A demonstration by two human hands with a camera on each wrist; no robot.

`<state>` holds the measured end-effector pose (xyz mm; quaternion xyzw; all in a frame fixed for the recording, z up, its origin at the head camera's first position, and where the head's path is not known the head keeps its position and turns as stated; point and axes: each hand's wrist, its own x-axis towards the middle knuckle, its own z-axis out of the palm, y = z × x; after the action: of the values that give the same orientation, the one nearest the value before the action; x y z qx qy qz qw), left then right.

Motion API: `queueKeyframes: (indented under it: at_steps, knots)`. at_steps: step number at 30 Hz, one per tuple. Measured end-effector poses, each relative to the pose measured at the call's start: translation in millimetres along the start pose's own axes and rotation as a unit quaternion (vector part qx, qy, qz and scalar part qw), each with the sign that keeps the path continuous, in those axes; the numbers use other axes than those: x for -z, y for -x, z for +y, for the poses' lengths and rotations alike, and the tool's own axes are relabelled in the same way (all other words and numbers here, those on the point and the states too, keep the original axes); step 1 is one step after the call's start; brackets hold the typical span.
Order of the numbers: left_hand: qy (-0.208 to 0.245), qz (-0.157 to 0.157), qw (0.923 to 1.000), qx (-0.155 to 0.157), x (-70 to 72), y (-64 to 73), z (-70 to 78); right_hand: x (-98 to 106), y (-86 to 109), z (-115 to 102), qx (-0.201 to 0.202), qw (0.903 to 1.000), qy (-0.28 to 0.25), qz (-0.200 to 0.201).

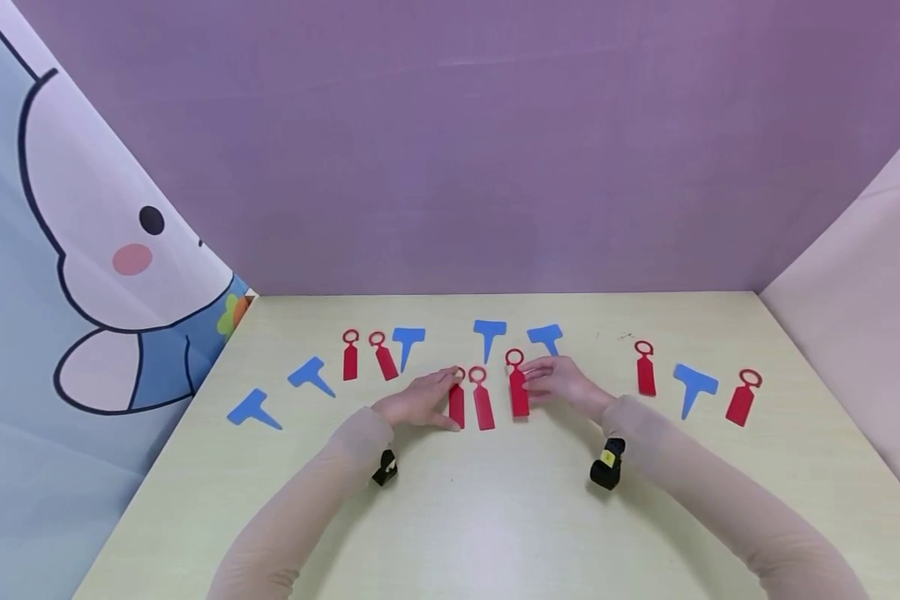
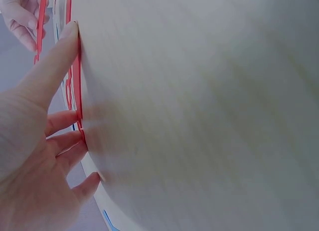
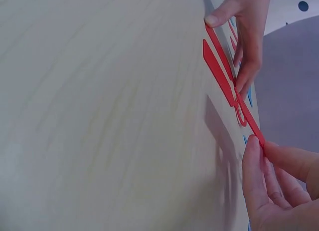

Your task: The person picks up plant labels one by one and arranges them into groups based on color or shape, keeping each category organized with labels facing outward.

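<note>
Near the middle of the table in the head view, my left hand [image 1: 418,402] touches a flat red tag with a ring end [image 1: 457,408]. Its thumb is at the tag's lower end and its fingertips are by the ring; the left wrist view shows the fingers spread and fairly straight. A second red tag [image 1: 483,410] lies just to the right, apart from both hands. My right hand [image 1: 566,385] pinches a third red tag [image 3: 253,122] by one long edge, between thumb and fingers. That tag is raised above the tabletop and casts a shadow there.
Blue T-shaped tags [image 1: 489,329] lie along the back and left of the table [image 1: 495,517]. More red ring tags [image 1: 350,362] lie at the back left, and two others, with a blue T-shaped tag [image 1: 694,383] between them, at the right. A purple backdrop [image 1: 457,167] rises behind.
</note>
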<state>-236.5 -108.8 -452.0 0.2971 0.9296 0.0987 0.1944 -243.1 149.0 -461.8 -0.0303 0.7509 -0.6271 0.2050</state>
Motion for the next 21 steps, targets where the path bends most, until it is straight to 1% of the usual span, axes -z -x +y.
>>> queueKeyframes:
  at_steps: [7,14,21]
  knots:
    - [0.002,0.0,1.0,0.005,-1.5,-1.3,-1.0,-9.7,-0.3,-1.5,-0.009,0.9998,0.015,-0.001]
    - [0.008,0.003,1.0,0.001,-2.3,-1.6,-2.4,-16.4,-1.8,-0.9,-0.022,0.9997,0.005,-0.003]
    - [0.002,0.001,1.0,0.0,-0.8,-1.3,-1.5,-19.8,-3.0,-0.2,-0.029,0.9996,0.006,0.001]
